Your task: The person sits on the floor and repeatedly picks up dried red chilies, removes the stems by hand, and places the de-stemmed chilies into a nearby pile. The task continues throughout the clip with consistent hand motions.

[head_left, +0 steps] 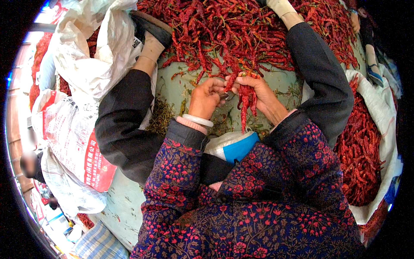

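My left hand (206, 97), with a white bangle (198, 121) at the wrist, has its fingers curled at a dried red chilli (231, 81); a small dark object by these fingers is too unclear to name. My right hand (262, 94) grips a bunch of red chillies (246, 103) that hangs down from its fingers between both hands. Just beyond lies a wide heap of dried red chillies (215, 28). Under the bunch sits a white and blue bundle (238, 144) between my legs, near greenish stems and scraps (158, 112) on the pale sheet (172, 86).
My legs (319, 86) are spread around the work area. An open white sack of chillies (360, 146) stands at the right. White sacks (84, 52) and a checked bag (99, 241) lie at the left. Another person's foot (374, 75) shows at upper right; a person (34, 166) is at far left.
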Demonstrator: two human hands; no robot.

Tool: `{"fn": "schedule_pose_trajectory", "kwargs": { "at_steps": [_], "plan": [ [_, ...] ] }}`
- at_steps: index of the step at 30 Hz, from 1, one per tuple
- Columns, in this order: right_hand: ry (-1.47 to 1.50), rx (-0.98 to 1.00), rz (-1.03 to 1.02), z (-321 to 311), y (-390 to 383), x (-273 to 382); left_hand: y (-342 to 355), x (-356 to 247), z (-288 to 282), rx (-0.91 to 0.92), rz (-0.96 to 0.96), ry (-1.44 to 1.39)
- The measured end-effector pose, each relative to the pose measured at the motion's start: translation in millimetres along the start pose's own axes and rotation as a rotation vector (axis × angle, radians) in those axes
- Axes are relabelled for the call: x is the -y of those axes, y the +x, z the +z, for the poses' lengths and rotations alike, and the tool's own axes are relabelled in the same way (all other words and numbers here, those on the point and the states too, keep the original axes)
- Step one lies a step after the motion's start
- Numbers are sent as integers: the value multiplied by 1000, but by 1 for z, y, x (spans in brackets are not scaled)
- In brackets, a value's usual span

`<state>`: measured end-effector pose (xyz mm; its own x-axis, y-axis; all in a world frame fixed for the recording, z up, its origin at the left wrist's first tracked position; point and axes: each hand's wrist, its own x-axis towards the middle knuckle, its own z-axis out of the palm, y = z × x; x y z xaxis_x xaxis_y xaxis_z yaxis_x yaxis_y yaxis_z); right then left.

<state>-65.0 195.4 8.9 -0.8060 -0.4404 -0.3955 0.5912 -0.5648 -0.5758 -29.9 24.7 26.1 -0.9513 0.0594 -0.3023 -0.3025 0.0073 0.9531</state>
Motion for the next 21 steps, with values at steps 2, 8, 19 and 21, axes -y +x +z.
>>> {"fn": "schedule_pose_trajectory", "kwargs": {
  "at_steps": [2,8,19,21],
  "plan": [
    [34,14,14,-5,3,-2,1,4,-5,-6,-110,95],
    [136,-8,46,-1,2,1,-3,3,-11,31,-226,79],
    [47,-14,12,3,-6,3,-7,-4,-10,169,-55,59],
    [25,-29,-19,3,-6,2,-7,-1,-9,201,3,22]
  ]
}}
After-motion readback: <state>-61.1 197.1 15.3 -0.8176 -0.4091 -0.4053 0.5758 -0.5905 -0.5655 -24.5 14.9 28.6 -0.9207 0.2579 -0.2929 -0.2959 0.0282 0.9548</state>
